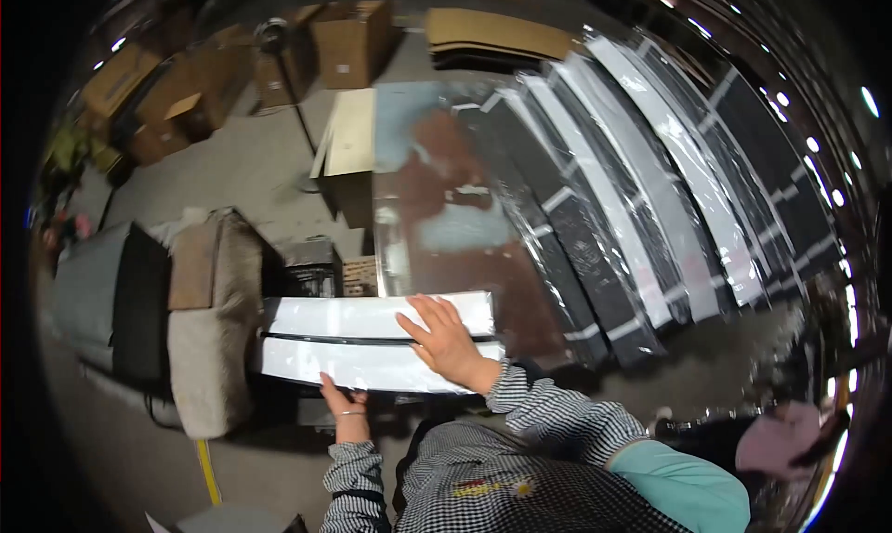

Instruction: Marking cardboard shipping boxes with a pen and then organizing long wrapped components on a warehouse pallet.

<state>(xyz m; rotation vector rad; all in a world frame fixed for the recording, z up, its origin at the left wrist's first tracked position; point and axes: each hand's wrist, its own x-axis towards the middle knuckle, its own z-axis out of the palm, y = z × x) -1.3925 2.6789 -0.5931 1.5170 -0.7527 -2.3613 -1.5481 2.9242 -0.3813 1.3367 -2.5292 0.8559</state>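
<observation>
A long, plastic-wrapped bundle with two white strips (pixel 353 359) lies crosswise before me, a dark line running between the strips. My right hand (pixel 448 341) rests flat on top near its right end, fingers spread. My left hand (pixel 346 407) grips the near edge left of the middle. One of its digits lies over the edge, while the others are hidden under the bundle. The bundle's left end meets a block covered in beige fleece (pixel 209 370). Its right end lies over a worn brown and pale blue tabletop (pixel 455 268).
Several plastic-wrapped black and white bundles (pixel 641 184) lie side by side at the right. Cardboard boxes (pixel 348 45) stand at the back left, and flat brown sheets (pixel 497 36) at the back. A dark grey case (pixel 111 296) stands far left. Another person in pink (pixel 776 440) is at lower right.
</observation>
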